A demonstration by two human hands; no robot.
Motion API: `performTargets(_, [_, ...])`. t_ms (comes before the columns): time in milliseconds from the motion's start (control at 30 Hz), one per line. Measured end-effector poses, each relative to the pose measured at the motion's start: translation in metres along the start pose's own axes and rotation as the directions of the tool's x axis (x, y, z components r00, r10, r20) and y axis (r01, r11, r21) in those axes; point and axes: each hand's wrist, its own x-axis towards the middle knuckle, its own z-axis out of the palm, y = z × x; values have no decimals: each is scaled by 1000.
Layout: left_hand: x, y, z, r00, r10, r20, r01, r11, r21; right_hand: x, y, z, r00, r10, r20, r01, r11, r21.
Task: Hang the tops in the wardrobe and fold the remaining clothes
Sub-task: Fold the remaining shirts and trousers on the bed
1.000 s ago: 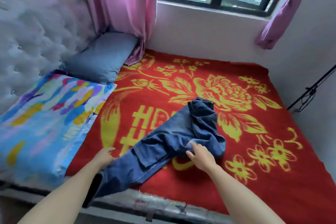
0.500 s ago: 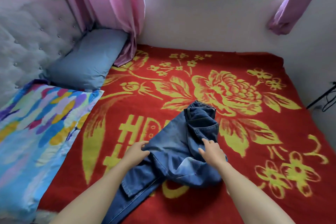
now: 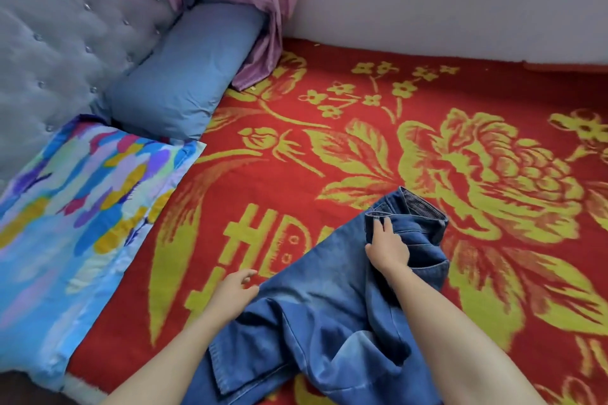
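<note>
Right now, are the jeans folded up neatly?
No, the jeans lie rumpled and spread out on the red blanket, with the right hand resting at their waistband.
</note>
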Motion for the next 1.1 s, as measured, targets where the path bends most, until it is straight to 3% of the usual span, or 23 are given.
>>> performTargets(233, [20,-14,16,996,-82,35,82,997,0,51,7,13,984,-41,174,30,998,63])
performTargets(300, [20,-17,18,994,-91,52,91,996,-2,45,3,24,987,-22,158,22,1000,0])
performTargets(400, [17,-18,19,995,-76,71,74,997,29,20,-4,35,995,97,23,-96,995,-36])
performTargets(500, [14,-14,17,997,-46,67,43,998,46,-8,0,28,969,168,-181,-153,984,94])
performTargets(567, [9,-7,14,997,-9,75,6,999,50,-26,4,10,934,229,-275,-146,945,291])
performTargets(667, [2,10,12,995,50,87,-55,997,53,-52,15,-27,880,377,-288,-158,805,572])
performTargets(767, [-14,33,6,982,152,110,-155,988,23,-100,25,-70,833,460,-307,-156,728,668])
performTargets(933, [-44,69,-18,905,404,133,-416,906,75,-194,14,-133,834,322,-447,45,769,638])
performTargets(1033, [-72,88,-44,814,567,126,-576,761,299,-257,-4,-172,856,190,-480,156,791,591])
performTargets(1100, [-90,100,-68,721,683,118,-652,611,448,-304,-25,-194,834,110,-541,243,807,538])
